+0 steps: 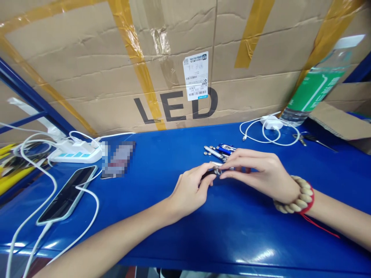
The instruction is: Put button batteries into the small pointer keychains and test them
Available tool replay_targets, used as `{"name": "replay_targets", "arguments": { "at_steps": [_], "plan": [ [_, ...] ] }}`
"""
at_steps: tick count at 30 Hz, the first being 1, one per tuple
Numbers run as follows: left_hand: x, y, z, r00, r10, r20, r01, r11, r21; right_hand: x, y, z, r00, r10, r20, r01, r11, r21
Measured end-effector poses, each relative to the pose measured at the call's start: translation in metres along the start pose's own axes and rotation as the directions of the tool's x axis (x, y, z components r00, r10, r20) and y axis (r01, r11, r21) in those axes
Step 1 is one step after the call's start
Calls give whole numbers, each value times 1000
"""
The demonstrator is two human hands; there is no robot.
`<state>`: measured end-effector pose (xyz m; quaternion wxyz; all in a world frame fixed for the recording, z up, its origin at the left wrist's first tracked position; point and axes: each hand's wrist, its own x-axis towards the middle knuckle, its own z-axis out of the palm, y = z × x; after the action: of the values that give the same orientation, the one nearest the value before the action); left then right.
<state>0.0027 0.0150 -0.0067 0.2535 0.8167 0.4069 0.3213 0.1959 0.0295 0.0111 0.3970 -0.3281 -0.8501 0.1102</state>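
Observation:
My left hand [189, 190] and my right hand [257, 170] meet over the blue table [203, 231]. Together they pinch a small dark pen-like object with a silver end [216, 172]; the left fingers grip its dark part, the right fingertips close on its metal end. Just behind the hands lie a silver tube [213, 152], a blue tube [226, 148] and several small button cells [206, 153]. A beaded bracelet with a red cord [298, 195] sits on my right wrist.
A phone [67, 195] on a white cable lies at the left, beside a white power strip [75, 153]. A coiled white charger cable [269, 131], a water bottle [315, 87] and keys [303, 139] are at the back right. An "LED" cardboard box [179, 69] walls the back.

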Motion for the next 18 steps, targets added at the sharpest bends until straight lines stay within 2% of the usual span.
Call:
{"name": "replay_targets", "arguments": {
  "at_steps": [6,9,13,18],
  "plan": [
    [-2,1,-1,999,46,24,-46,999,1,0,-3,-2,1000,-17,-14,17,1000,14],
    [-3,2,-2,994,77,72,-80,996,29,1,-6,-1,1000,5,13,-6,998,55],
    [-3,2,-3,990,84,109,-91,994,59,2,-7,0,993,96,67,-103,988,116],
    [-3,1,-2,986,116,117,-126,989,77,5,-6,-1,959,251,135,-266,957,113]
  ]
}}
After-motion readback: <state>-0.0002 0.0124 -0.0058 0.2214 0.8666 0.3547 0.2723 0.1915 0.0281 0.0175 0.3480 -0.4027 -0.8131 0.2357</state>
